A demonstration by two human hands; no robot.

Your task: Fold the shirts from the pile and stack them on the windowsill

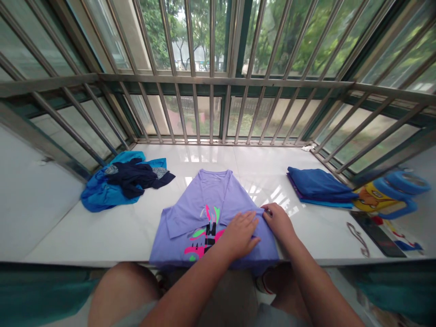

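A lavender T-shirt (185, 211) with a pink, green and black print lies spread on the white ledge, its collar toward the window. Both sleeves lie across the front, and the lower part reaches the ledge's near edge. My left hand (240, 234) rests flat on the shirt's right half, fingers stretched out and thumb apart. Just right of it, my right hand (278, 222) has its fingers bent at the shirt's right side, thumb and fingertips closed on the fabric there.
Crumpled blue and navy clothes (136, 177) lie at the left. To the right sit a stack of folded clothes (318, 184), a blue-and-yellow jug (384, 193), a dark phone-like slab (378, 234) and a thin cord (357, 238). Metal window bars (225, 81) stand behind the white ledge (112, 236).
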